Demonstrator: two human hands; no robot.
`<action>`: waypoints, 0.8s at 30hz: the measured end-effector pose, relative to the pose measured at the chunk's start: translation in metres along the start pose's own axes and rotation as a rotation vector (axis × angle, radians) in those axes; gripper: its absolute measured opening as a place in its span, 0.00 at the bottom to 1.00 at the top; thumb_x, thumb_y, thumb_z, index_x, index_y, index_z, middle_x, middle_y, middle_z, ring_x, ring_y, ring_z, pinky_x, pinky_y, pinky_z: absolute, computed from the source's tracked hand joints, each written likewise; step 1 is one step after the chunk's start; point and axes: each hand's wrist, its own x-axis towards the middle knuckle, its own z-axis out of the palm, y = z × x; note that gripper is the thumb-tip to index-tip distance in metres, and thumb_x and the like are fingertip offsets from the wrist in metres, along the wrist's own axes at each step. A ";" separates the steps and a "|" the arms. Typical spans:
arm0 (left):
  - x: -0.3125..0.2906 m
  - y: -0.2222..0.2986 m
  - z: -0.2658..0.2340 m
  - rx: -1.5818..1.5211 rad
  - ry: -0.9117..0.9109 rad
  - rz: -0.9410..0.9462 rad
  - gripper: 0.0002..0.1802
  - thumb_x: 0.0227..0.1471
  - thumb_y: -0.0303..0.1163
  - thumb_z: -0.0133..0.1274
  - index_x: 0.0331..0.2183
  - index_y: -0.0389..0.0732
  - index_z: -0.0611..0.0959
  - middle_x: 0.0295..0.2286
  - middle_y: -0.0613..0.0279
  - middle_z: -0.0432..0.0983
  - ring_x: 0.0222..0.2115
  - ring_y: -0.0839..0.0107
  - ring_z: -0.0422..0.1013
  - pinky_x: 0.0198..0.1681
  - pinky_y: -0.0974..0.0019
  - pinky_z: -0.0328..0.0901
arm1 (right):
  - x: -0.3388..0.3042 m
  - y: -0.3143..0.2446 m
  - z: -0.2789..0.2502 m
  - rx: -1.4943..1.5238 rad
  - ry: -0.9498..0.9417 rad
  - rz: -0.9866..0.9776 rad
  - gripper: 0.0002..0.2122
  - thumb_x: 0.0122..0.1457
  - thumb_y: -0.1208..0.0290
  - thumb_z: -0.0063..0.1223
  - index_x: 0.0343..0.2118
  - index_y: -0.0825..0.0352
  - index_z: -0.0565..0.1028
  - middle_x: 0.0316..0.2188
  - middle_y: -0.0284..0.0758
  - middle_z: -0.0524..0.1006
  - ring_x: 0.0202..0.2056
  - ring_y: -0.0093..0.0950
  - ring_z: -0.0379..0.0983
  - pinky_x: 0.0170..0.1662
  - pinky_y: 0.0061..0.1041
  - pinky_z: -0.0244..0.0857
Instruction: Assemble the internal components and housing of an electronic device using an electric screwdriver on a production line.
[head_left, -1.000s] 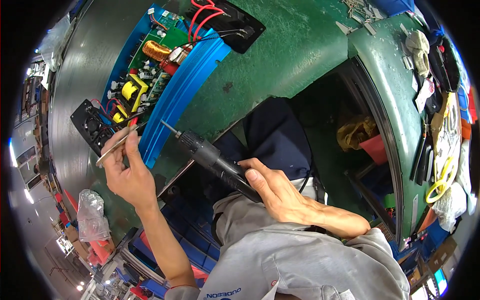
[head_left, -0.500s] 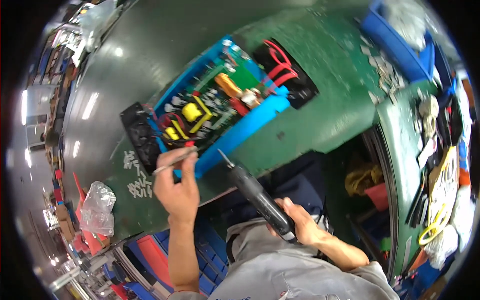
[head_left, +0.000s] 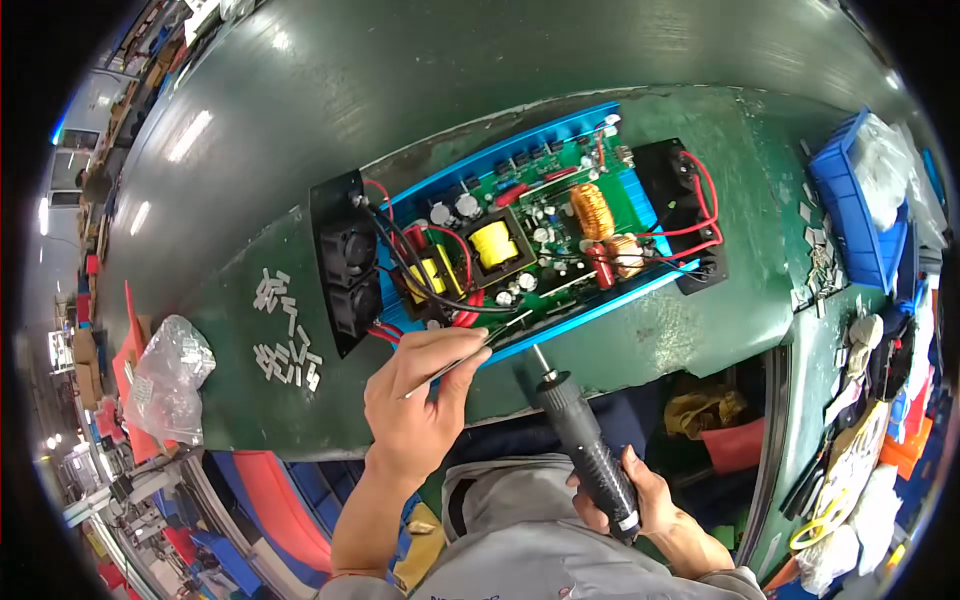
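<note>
My left hand (head_left: 415, 410) pinches thin metal tweezers (head_left: 508, 327) between thumb and fingers, their tip reaching the near wall of an open blue metal case (head_left: 610, 302). In my right hand (head_left: 655, 505) is a black electric screwdriver (head_left: 588, 445), its bit pointing up and away, close to the same wall; whether it touches cannot be told. Inside the case lies a green circuit board (head_left: 628, 205) with a yellow-wrapped transformer (head_left: 495, 245), a copper coil (head_left: 592, 212) and wires. A black end panel with fans (head_left: 348, 255) sits at its left, another black panel (head_left: 668, 185) with red wires at its right.
Small pale strips (head_left: 292, 350) lie scattered left of the case. A clear plastic bag (head_left: 175, 375) is at the left edge. Metal pieces (head_left: 822, 268) lie beside a blue bin (head_left: 858, 215) at the right. Tools and yellow-handled scissors (head_left: 822, 527) fill the right side.
The view has turned, so the case appears further right and less tilted. My left hand with the tweezers has moved right along the near wall; the screwdriver bit has come closer to it.
</note>
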 end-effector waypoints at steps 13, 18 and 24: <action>-0.001 -0.005 -0.001 -0.050 -0.023 0.049 0.12 0.51 0.16 0.61 0.38 0.34 0.79 0.33 0.51 0.82 0.33 0.60 0.80 0.36 0.65 0.74 | 0.007 0.019 0.005 0.197 -0.078 -0.102 0.43 0.62 0.30 0.33 0.57 0.75 0.68 0.21 0.39 0.72 0.22 0.27 0.65 0.26 0.26 0.57; -0.001 -0.004 -0.001 -0.031 -0.008 0.070 0.14 0.50 0.18 0.62 0.39 0.36 0.78 0.33 0.54 0.83 0.32 0.62 0.80 0.33 0.66 0.74 | 0.004 0.011 0.009 -0.067 0.008 -0.082 0.40 0.57 0.37 0.50 0.56 0.75 0.67 0.24 0.40 0.74 0.26 0.27 0.68 0.28 0.24 0.60; 0.005 0.009 -0.008 -0.035 -0.069 0.075 0.07 0.58 0.19 0.53 0.40 0.31 0.77 0.36 0.47 0.82 0.35 0.56 0.80 0.37 0.64 0.74 | 0.002 0.009 0.011 -0.249 0.134 -0.098 0.38 0.57 0.39 0.53 0.55 0.74 0.68 0.25 0.40 0.76 0.28 0.26 0.71 0.31 0.22 0.62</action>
